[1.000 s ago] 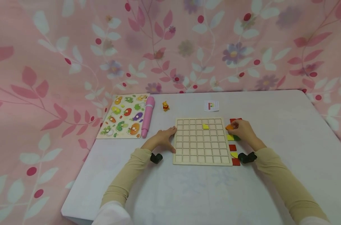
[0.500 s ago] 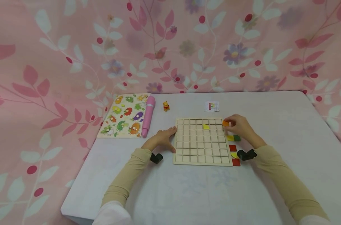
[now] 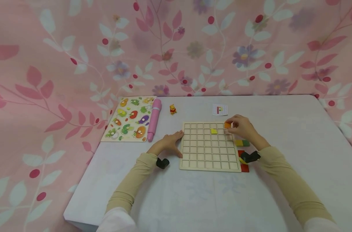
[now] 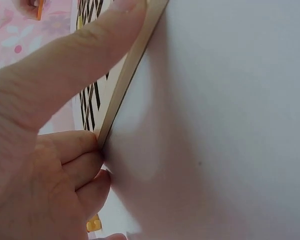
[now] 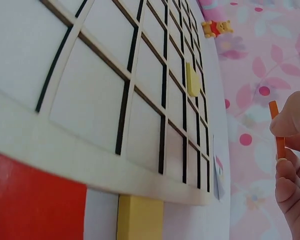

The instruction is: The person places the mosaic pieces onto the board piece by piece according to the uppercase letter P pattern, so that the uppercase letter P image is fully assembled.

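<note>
Over the grid board's (image 3: 209,146) far right corner | right hand (image 3: 242,128) pinching orange tile (image 3: 227,125) | left hand (image 3: 169,144) flat, fingers relaxed against board's left edge

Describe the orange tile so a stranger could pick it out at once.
Find the wooden grid board mid-table. At its far right corner, the right hand pinches the orange tile. It is the only orange piece, and it is held, unlike the yellow tile in its cell.

Soft, even light with faint shadows; the head view is slightly hazy (both wrist close-ups blur nearby).
</note>
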### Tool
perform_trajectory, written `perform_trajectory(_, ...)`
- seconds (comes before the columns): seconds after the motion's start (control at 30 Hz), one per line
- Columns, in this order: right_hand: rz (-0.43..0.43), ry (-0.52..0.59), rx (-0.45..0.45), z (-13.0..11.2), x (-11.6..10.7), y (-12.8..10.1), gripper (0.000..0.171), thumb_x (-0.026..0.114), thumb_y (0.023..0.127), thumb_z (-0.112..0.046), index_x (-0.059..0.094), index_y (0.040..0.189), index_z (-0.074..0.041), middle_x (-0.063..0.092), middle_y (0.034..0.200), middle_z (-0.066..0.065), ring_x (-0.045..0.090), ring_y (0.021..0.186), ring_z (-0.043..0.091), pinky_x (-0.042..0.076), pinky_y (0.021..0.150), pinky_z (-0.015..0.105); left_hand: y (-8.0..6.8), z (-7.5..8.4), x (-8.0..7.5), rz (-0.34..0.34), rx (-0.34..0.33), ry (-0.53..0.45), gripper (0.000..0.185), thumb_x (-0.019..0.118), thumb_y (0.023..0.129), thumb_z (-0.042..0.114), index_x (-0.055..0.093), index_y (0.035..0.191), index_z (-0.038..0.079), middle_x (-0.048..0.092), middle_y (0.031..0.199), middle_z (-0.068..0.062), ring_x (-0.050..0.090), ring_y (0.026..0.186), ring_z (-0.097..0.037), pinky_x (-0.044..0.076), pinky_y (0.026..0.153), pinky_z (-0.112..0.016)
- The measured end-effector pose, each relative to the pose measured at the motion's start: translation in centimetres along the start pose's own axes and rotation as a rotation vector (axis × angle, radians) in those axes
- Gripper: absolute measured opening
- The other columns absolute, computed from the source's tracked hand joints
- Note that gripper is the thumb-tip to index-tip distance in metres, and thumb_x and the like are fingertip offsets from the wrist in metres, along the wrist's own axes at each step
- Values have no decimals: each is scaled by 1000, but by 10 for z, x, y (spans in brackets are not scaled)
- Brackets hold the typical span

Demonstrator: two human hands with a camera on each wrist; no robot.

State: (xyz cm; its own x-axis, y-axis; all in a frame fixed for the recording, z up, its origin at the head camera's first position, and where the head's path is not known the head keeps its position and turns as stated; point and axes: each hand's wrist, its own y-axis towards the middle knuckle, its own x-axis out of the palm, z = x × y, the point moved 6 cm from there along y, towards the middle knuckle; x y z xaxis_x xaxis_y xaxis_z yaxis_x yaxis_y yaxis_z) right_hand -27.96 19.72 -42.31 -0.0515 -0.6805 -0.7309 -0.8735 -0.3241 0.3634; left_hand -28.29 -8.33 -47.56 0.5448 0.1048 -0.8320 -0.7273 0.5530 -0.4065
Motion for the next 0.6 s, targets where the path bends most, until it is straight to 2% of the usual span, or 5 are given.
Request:
perform_trajectory(0.23,-27,46,4,-6,7,6,26,72,71,0,66,95,5,55,82,10,43,65,19,38,53,29,1,-1,3,1,4,-18,111,80,61,41,14,144,10,10,147,-5,9,133,-21,8,102,-53)
perform_trajectory(0.47,-24,64,-72,-16,13,13,26,73,69,3,66,93,6,56,84,11,45,64,20,40,53,28,0,-1,2,11,9,-14,111,81,60,41,15,144,10,11,147,-5,10,132,-20,8,101,-54)
perform_trajectory(0.6,-29,72,-84,-17,17,16,25,73,69,2,66,93,5,56,82,10,44,63,18,39,53,27,-1,-1,2,9,7,-1,111,80,60,42,15,144,10,11,147,-5,10,132,-20,6,101,-56)
